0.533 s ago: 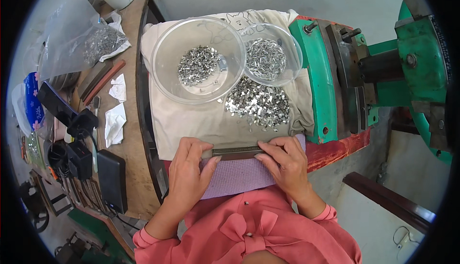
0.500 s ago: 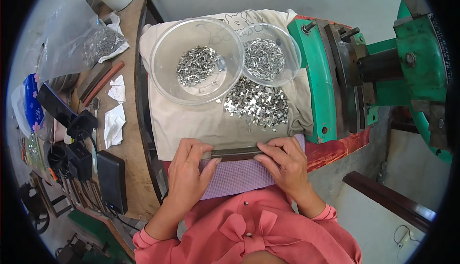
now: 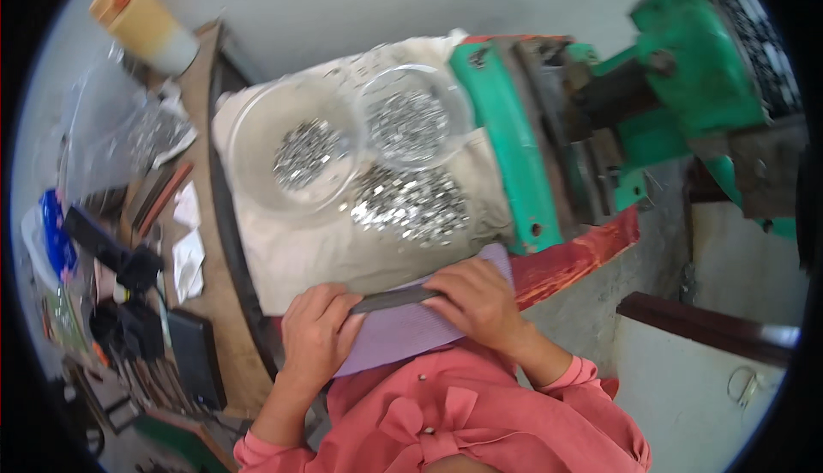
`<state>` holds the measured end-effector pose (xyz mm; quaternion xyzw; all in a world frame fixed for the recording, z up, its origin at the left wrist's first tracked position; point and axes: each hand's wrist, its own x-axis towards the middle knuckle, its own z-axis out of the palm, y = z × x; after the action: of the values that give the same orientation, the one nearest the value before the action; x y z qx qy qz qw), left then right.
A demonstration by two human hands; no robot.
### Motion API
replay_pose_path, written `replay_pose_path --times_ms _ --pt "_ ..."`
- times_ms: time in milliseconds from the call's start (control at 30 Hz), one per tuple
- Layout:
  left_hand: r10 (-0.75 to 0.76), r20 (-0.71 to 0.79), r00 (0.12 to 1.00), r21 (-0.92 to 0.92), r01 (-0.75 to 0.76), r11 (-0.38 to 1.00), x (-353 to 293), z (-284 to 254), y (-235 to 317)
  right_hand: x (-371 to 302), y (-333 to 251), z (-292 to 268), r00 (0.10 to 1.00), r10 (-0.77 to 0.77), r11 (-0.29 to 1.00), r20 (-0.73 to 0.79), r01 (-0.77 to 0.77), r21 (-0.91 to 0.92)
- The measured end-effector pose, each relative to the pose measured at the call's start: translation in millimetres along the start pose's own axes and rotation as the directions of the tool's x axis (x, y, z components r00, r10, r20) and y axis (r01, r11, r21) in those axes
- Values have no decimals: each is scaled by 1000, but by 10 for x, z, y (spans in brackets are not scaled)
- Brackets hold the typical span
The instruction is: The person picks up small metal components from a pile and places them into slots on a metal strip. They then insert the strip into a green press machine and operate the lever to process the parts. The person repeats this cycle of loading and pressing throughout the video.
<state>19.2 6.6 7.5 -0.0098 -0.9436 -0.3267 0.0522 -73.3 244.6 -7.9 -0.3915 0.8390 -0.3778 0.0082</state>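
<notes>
A narrow dark grey bar (image 3: 393, 299) is held level-ish between my hands, over a purple checked cloth (image 3: 396, 336). My left hand (image 3: 321, 325) pinches its left end, with the thumb on the near side. At the other end my right hand (image 3: 482, 303) grips it between thumb and fingers. Beyond the bar lies a loose pile of small shiny metal pieces (image 3: 411, 207) on beige cloth (image 3: 291, 254). Behind stand a larger clear tub (image 3: 244, 183), holding short metal bits, and a smaller clear tub (image 3: 463, 108), holding thin metal pins.
To the right stands a green machine press (image 3: 506, 156) on a red surface (image 3: 591, 246). A wooden bench (image 3: 231, 336) runs along the left, bearing a black box-shaped device (image 3: 195, 357), crumpled tissues (image 3: 188, 265), a plastic bag (image 3: 107, 130) and a yellowish bottle (image 3: 146, 27).
The view has turned and shifted, so the tubs and pile appear further left. The bar now slants, its right end farther from me. Both hands keep their hold on it.
</notes>
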Motion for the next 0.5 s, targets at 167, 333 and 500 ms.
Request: replay_pose_path --times_ms 167,333,500 --pt "115 -4 993 69 -115 991 163 -90 160 -87 40 -158 998 0 999 -65 2 37" --pt "392 1 920 58 -392 918 772 -95 603 -206 68 -686 961 -15 995 -275 -13 -102" --pt "705 26 709 61 -705 707 1621 86 1089 -385 190 -1183 866 -42 942 -499 -132 -308"
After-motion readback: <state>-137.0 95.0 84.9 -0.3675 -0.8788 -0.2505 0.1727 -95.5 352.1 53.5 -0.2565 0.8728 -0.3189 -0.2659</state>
